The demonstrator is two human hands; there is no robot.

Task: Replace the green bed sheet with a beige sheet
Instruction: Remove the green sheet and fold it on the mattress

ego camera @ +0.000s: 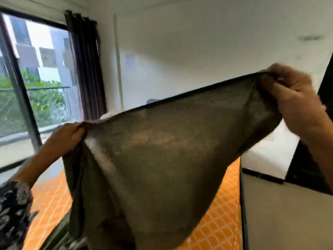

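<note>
Left hand, at 9 o'clock of frame centre, has its fingers clenched on a bunched corner of the thin olive-green fabric bed sheet; the patterned dark sleeve sits at 8 o'clock. The sheet is off the bed, held up in the air with its top hem stretched taut between both hands, rising toward 2 o'clock; the body sags in a deep belly and trails down to 6 o'clock. Light shows through the weave, so I judge it light, limp, no stiffness, likely to billow and slide if pinched loosely. Best hold: hem or corners, gathered into the fist, not a flat pinch mid-panel. Below it, the orange diamond-quilted mattress lies bare from 7 to 5 o'clock. Right hand, at 2 o'clock, fingers gripping the other bunched end of the hem. No beige sheet in view.
</note>
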